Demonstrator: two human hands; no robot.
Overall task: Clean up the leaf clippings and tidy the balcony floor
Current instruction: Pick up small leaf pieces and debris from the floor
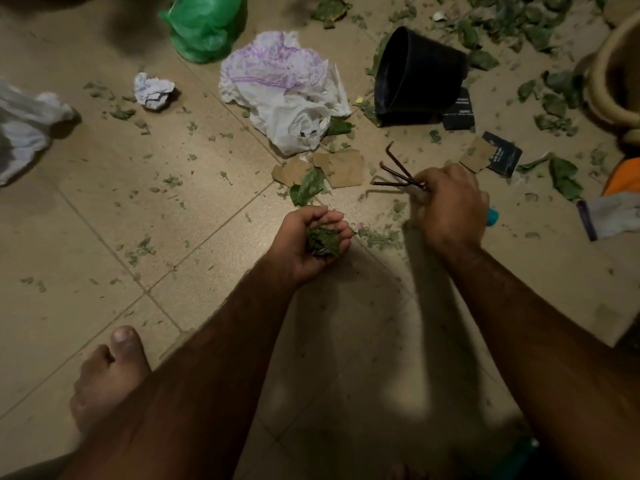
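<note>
Green leaf clippings lie scattered over the beige tiled floor (104,209), thickest at the top right (540,32). My left hand (298,244) is palm up with curled fingers and holds a small bunch of leaf clippings (323,242). My right hand (450,206) grips a small hand rake (398,171) with dark bent prongs pointing left; its turquoise handle end (492,216) shows past my fist. A larger leaf (308,187) lies on the floor just beyond my left hand.
A tipped black pot (419,72), a white-and-purple plastic bag (284,88), a green bag (204,26), crumpled paper (152,91), brown card pieces (343,168), dark packets (502,154), a beige planter (616,74) and a glove (609,213) lie around. My bare foot (107,375) stands at lower left.
</note>
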